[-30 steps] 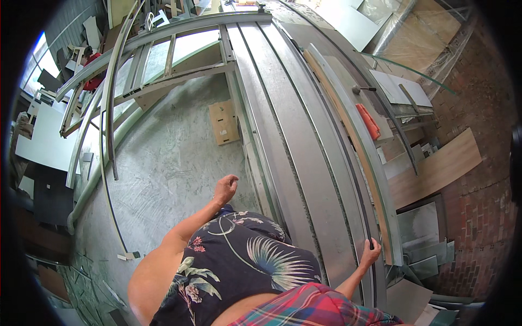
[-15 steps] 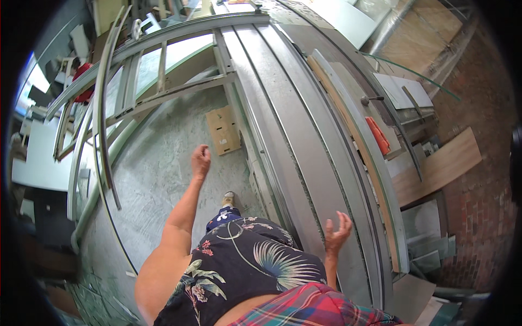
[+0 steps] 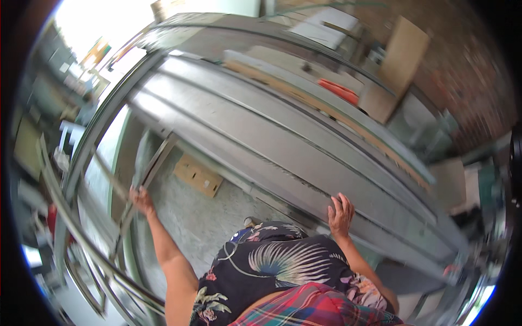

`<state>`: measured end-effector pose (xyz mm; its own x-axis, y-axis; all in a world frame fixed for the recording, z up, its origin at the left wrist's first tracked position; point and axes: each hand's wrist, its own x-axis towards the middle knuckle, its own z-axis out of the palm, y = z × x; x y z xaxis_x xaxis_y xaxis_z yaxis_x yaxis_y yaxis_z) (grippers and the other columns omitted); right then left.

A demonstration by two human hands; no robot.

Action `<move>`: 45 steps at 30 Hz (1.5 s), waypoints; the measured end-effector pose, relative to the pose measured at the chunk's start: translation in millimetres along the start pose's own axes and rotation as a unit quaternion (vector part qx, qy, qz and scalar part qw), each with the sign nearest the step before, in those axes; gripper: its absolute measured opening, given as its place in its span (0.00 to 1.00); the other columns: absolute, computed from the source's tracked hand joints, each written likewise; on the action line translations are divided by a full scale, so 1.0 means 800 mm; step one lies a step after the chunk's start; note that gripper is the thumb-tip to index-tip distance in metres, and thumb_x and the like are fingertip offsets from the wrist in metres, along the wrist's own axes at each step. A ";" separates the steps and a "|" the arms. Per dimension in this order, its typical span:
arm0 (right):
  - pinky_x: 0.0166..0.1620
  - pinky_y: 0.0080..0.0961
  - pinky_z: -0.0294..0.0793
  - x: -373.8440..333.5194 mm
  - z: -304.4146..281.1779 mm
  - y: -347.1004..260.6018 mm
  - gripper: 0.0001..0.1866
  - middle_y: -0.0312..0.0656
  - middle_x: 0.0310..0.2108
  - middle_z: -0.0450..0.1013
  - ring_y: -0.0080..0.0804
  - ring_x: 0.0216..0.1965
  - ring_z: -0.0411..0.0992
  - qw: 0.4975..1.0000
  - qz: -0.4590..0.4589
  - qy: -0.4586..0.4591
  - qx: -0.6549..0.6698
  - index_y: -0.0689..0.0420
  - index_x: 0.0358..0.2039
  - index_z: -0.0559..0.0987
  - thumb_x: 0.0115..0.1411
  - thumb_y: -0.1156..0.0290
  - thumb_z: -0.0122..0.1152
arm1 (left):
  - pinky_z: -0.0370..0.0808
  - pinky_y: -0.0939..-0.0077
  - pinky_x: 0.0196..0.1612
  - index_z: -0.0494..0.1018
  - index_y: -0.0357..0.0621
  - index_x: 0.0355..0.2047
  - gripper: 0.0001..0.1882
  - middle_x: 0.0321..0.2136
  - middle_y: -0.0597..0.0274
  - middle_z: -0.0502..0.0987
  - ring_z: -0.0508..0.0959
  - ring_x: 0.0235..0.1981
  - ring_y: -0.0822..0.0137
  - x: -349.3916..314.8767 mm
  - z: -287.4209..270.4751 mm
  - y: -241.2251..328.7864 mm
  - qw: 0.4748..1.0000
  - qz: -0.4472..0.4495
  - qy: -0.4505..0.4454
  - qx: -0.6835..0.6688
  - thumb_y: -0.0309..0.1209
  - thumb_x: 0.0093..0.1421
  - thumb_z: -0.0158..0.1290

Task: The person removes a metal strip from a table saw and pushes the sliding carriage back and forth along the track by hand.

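Observation:
My left hand (image 3: 142,202) is at a narrow metal frame bar (image 3: 159,157) on the left, its fingers curled around the bar; motion blur softens the detail. My right hand (image 3: 341,215) is open, fingers apart, over the near edge of a long grey metal sliding table (image 3: 261,130). Whether its fingertips touch the surface I cannot tell. Long grooves run the length of this table, and nothing is held in the right hand.
A tan board with slots (image 3: 197,175) lies on the concrete floor (image 3: 217,212) below the table. Behind the table run a long wood-edged strip (image 3: 304,100) and an orange-red piece (image 3: 338,91). A wooden board (image 3: 403,60) leans farther back. Curved-looking metal rails (image 3: 81,233) stand at left.
My view has swung to the right, so the table now lies crosswise. My left hand has gone from free air to the frame bar. The right hand's fingers are straighter.

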<state>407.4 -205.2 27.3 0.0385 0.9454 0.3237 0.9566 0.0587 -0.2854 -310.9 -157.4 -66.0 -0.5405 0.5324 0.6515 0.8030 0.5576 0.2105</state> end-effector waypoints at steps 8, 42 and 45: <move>0.59 0.47 0.51 -0.024 -0.002 0.008 0.22 0.41 0.53 0.62 0.42 0.56 0.58 0.987 0.134 0.054 -0.067 0.52 0.51 0.69 0.55 0.64 0.57 | 0.64 0.62 0.54 0.67 0.41 0.52 0.28 0.51 0.52 0.71 0.69 0.51 0.51 0.075 0.053 -0.022 0.977 0.005 -0.212 0.017 0.50 0.61 0.42; 0.57 0.44 0.55 -0.036 -0.017 0.058 0.23 0.43 0.52 0.63 0.44 0.54 0.60 0.954 0.232 0.163 -0.094 0.51 0.52 0.69 0.54 0.63 0.55 | 0.71 0.73 0.41 0.70 0.30 0.47 0.26 0.35 0.56 0.74 0.71 0.33 0.68 0.019 -0.228 0.227 0.881 -0.005 -0.291 -0.373 0.44 0.67 0.37; 0.57 0.43 0.55 -0.041 -0.021 0.058 0.23 0.43 0.52 0.64 0.45 0.53 0.61 0.952 0.242 0.162 -0.096 0.52 0.52 0.69 0.54 0.64 0.55 | 0.55 0.64 0.61 0.59 0.40 0.59 0.33 0.57 0.51 0.62 0.63 0.57 0.59 -0.013 -0.140 0.048 0.843 0.041 -0.358 -0.400 0.52 0.64 0.31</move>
<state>455.6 -239.0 18.6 0.5454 0.6963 0.4667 0.8381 -0.4474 -0.3119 -246.1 -213.3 17.0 -0.2589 0.9555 0.1411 0.6027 0.0456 0.7966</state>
